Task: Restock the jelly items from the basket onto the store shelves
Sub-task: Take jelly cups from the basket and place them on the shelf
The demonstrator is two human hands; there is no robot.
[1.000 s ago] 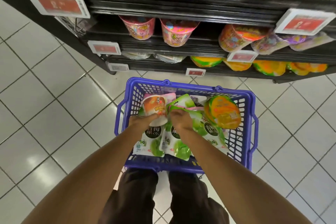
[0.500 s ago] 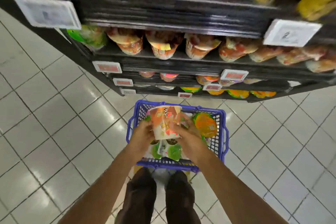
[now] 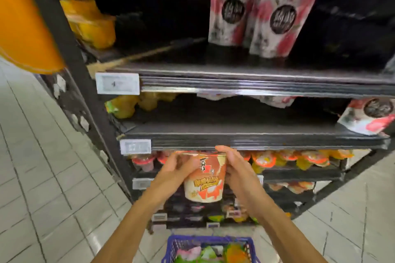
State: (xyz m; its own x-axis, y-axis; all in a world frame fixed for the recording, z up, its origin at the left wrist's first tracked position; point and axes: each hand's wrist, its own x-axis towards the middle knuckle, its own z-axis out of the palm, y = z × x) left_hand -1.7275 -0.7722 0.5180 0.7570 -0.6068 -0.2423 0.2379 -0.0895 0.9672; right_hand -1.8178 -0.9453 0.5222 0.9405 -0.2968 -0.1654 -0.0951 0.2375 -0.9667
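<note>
- While curled fingers [image 3: 228, 155] clamp both its sides, left hand [image 3: 171, 170] and right hand [image 3: 238, 172] grip the orange-and-white lidded plastic jelly cup [image 3: 205, 181].
- Cup has left the blue plastic mesh basket [image 3: 171, 245], now up beside the black metal shelf lip [image 3: 267, 143].
- Likely shelving next; green jelly pouches [image 3: 206, 255] remain below.

Pale tiled floor [image 3: 42, 177] around a black shelving unit [image 3: 235, 136] with white price tags [image 3: 117, 83] on its edges.
</note>
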